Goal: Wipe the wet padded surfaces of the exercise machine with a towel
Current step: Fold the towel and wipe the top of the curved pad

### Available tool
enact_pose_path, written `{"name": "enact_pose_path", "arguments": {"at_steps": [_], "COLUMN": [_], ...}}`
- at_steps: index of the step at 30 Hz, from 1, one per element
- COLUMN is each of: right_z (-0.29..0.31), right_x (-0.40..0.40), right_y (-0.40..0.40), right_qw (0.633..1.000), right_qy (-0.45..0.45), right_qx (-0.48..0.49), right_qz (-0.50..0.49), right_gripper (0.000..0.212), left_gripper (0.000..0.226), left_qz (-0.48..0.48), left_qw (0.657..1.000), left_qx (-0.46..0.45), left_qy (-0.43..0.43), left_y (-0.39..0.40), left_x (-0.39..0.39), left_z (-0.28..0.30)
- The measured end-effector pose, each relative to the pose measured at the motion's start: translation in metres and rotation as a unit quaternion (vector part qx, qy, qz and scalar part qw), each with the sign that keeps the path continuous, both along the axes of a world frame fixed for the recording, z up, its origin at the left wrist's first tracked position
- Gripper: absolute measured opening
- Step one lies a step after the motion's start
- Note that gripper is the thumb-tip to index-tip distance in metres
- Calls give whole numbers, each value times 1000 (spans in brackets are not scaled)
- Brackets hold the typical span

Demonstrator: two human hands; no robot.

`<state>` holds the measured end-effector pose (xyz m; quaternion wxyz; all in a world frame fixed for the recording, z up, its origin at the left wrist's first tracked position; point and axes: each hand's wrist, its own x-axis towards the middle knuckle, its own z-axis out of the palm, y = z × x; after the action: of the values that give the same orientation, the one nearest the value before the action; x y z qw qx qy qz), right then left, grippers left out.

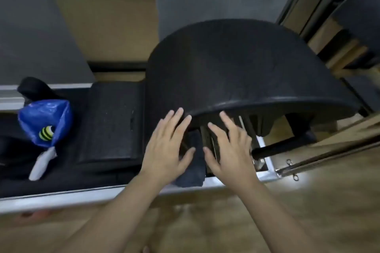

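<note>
Here both hands — left hand (167, 150), right hand (230, 150) — reach forward, fingers spread flat.

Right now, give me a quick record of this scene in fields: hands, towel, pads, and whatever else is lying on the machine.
left hand: left hand, fingers spread, resting on the towel
right hand: right hand, fingers spread, holding nothing, under the arched pad's near edge
towel: dark towel, draped over the machine's white frame rail
arched pad: black arched pad, above both hands
flat pad: black flat pad, left of the arch
other: blue plastic bag on the machine, far left
</note>
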<state>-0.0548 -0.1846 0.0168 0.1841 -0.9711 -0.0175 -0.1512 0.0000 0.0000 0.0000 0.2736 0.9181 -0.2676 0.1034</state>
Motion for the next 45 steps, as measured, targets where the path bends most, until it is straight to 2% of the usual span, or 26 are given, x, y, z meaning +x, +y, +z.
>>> {"name": "enact_pose_path", "arguments": {"at_steps": [2,4,7,9,12,15,18,19,20,23,25,28,31,34,36,39,42,45], "right_z": [-45,-102,-189,-236,-284,-304,-303,-300,-292,-252,-216,-150,-80,-3,44,126,208,259], "right_x": [-3,-9,-10,4,30,42,35,32,29,12,-7,-39,-71,-93,-98,-85,-53,-13], "right_y": [5,10,16,21,30,32,30,28,25,17,14,8,-3,-20,-31,-54,-83,-105], "right_qw": [1000,998,979,962,938,915,891,871,835,685,621,581,554,569,604,671,755,833], "right_qy": [-22,38,140,192,234,222,215,209,206,204,207,208,218,184,149,80,-1,-66], "right_qx": [-5,39,145,187,234,299,364,410,475,656,709,730,741,732,715,685,620,519], "right_qz": [22,22,-13,-49,-106,-158,-166,-172,-188,-242,-262,-294,-310,-326,-320,-274,-212,-180], "right_gripper": [46,37,35,38,40,39,41,39,35,17,32,60,61,69,56,37,34,36], "left_gripper": [50,26,11,28,64,76,67,60,58,49,30,14,14,14,16,20,27,32], "left_qz": [47,56,-4,71,203,246,252,240,226,166,114,57,44,21,12,1,-12,-26], "left_qw": [993,989,999,994,947,914,888,886,889,919,935,952,957,963,965,962,950,946], "left_qx": [-56,-50,14,39,5,-35,-105,-116,-121,-100,-40,37,38,-26,-67,-149,-231,-263], "left_qy": [-92,-124,-29,78,248,320,370,379,379,343,332,298,283,267,253,227,210,188], "left_y": [-6,-13,-19,-24,-34,-47,-57,-62,-67,-81,-91,-103,-111,-121,-131,-155,-180,-202], "left_x": [-6,-23,-45,-39,-10,15,24,23,19,-4,-27,-60,-91,-118,-128,-119,-90,-50], "left_z": [-26,-62,-146,-203,-255,-287,-286,-280,-270,-229,-191,-125,-57,24,79,163,233,274]}}
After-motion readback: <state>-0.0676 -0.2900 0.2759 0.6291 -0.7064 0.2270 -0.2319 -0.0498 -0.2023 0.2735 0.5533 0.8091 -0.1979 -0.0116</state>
